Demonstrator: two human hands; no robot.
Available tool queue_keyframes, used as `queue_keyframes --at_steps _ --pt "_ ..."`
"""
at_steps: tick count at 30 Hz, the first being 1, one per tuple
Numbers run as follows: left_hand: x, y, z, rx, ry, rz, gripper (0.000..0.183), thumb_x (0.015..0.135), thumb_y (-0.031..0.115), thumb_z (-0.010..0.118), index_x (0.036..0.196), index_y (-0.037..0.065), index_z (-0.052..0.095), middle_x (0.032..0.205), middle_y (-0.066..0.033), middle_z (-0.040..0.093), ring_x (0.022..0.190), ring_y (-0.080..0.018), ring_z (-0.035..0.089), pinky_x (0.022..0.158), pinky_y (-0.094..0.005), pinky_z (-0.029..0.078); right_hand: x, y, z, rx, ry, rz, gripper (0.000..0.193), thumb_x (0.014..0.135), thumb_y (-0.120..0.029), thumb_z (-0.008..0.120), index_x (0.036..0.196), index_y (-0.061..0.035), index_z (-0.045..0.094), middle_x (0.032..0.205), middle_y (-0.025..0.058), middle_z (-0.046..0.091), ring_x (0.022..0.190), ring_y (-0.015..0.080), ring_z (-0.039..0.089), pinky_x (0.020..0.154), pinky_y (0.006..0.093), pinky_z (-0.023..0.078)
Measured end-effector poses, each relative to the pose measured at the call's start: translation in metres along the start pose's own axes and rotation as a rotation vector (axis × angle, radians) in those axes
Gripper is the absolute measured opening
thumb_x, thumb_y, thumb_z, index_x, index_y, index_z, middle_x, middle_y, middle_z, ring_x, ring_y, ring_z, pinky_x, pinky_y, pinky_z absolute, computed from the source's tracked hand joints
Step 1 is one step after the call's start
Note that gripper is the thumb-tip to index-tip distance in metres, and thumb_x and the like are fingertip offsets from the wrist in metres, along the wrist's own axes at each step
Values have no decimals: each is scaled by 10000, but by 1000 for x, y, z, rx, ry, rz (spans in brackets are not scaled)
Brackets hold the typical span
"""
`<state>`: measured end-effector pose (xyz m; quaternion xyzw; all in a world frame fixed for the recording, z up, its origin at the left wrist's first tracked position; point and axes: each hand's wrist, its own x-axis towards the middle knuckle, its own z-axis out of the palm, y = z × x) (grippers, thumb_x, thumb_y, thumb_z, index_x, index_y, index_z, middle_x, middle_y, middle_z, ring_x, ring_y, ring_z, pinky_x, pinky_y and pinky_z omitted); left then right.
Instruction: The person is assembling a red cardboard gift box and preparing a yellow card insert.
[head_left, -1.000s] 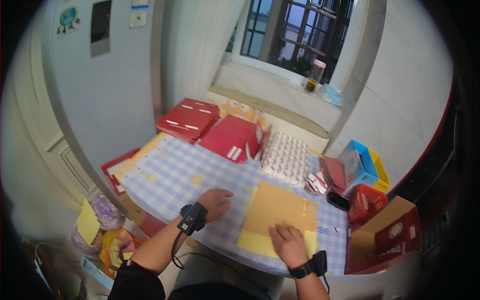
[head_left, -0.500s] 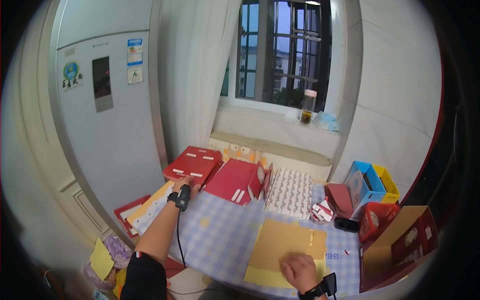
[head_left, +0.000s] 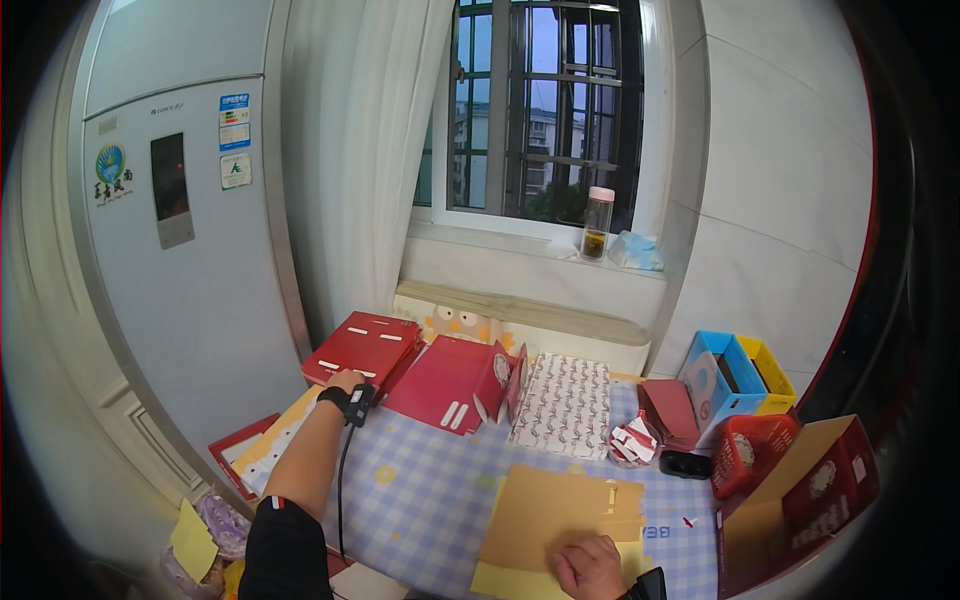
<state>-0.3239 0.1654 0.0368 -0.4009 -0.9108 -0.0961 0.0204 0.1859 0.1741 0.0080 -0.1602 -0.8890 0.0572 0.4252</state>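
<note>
My left hand (head_left: 347,381) reaches to the near edge of a stack of flat red cardboard pieces (head_left: 364,343) at the table's far left and touches it. Its fingertips are hidden, so I cannot tell whether they grip a piece. Near the front, my right hand (head_left: 590,568) rests with curled fingers on a flat brown cardboard sheet (head_left: 556,505), and nothing shows in it. Yellow paper (head_left: 500,582) lies under that sheet. Right of the stack is a flat red cardboard piece (head_left: 440,388), with a folded red flap (head_left: 498,383) standing beside it.
A patterned white box or sheet (head_left: 565,400) lies centre back. To its right are a bowl of paper scraps (head_left: 635,441), a black case (head_left: 685,464), a red basket (head_left: 750,450), blue (head_left: 715,370) and yellow (head_left: 768,372) bins, and an open red box (head_left: 805,500) at the table's right edge.
The whole view has shifted, so the table sits slightly lower and further left. My left hand stays at the red stack, and my right hand stays curled on the brown sheet.
</note>
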Motion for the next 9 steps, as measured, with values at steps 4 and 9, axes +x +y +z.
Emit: queue_keyframes --at_steps 4,9 --pt "11 -13 2 56 -87 113 451 824 473 599 902 41 703 897 -235 668 893 -370 654 808 -446 512 -1 3 1 19 6 8 79 758 -71 684 789 -18 634 841 138 619 791 329 588 726 430 467" --pt "6 -21 -6 12 -84 219 421 782 449 650 921 56 713 984 -232 662 993 -336 640 886 -409 501 -3 3 1 40 6 12 81 756 -69 685 792 -16 635 846 138 621 796 334 590 735 431 471"
